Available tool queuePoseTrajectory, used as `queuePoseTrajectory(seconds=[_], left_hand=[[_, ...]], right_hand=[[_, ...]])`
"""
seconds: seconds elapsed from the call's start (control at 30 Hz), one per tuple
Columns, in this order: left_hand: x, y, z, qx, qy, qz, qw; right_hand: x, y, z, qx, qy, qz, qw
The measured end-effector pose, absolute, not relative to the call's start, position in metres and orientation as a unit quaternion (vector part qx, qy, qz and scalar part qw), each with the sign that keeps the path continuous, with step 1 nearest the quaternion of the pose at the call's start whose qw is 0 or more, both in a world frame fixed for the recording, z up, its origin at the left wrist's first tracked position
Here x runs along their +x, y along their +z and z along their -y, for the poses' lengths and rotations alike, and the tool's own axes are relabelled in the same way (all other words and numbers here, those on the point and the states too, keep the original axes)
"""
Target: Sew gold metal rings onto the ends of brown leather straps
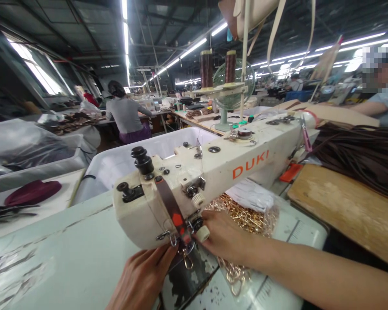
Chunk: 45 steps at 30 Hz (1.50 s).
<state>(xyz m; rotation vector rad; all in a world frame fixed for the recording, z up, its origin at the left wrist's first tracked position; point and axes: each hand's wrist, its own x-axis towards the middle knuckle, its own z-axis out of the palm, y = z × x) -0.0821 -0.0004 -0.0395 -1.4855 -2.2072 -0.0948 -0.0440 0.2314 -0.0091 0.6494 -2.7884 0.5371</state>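
Observation:
A cream sewing machine marked DUKI stands across the pale green table. My left hand reaches under the machine's head from the near side, fingertips at the presser foot beside a small gold clasp. My right hand comes in from the right, fingers also at the needle area. What the fingers pinch is hidden by the machine head. A heap of gold chain in a clear bag lies behind my right hand.
A large white bin stands behind the machine. Dark brown straps pile on a wooden board at right. A maroon piece lies at left. A seated person works farther back; another person sits at far right.

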Motion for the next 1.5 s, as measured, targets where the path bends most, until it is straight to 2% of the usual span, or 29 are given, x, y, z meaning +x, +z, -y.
queuePoseTrajectory(seconds=[0.27,0.47,0.63,0.87,1.0,1.2,1.4,1.5], left_hand=[[-0.089,-0.043,0.005,-0.523,-0.076,0.822,0.215],[-0.097,-0.036,0.006,-0.445,-0.227,0.866,0.026],[-0.096,-0.033,-0.002,-0.415,-0.186,0.886,0.09],[-0.093,-0.022,-0.006,-0.489,-0.133,0.861,0.051],[-0.088,-0.011,-0.008,-0.499,-0.121,0.856,0.06],[-0.076,-0.008,-0.013,-0.476,-0.131,0.865,0.09],[-0.071,-0.019,-0.008,-0.399,-0.129,0.897,0.138],[-0.082,-0.018,-0.001,-0.44,-0.114,0.882,0.121]], right_hand=[[-0.048,-0.018,-0.22,0.202,0.122,0.968,0.085],[-0.05,-0.012,-0.217,0.184,0.118,0.974,0.06],[-0.032,-0.003,-0.22,0.232,0.138,0.959,0.085],[-0.008,-0.004,-0.198,0.422,-0.064,0.899,0.101],[-0.013,-0.001,-0.187,0.475,-0.097,0.867,0.117],[-0.019,-0.003,-0.206,0.417,-0.105,0.888,0.165],[-0.024,-0.018,-0.207,0.268,0.016,0.95,0.159],[-0.022,-0.021,-0.194,0.335,-0.012,0.927,0.169]])
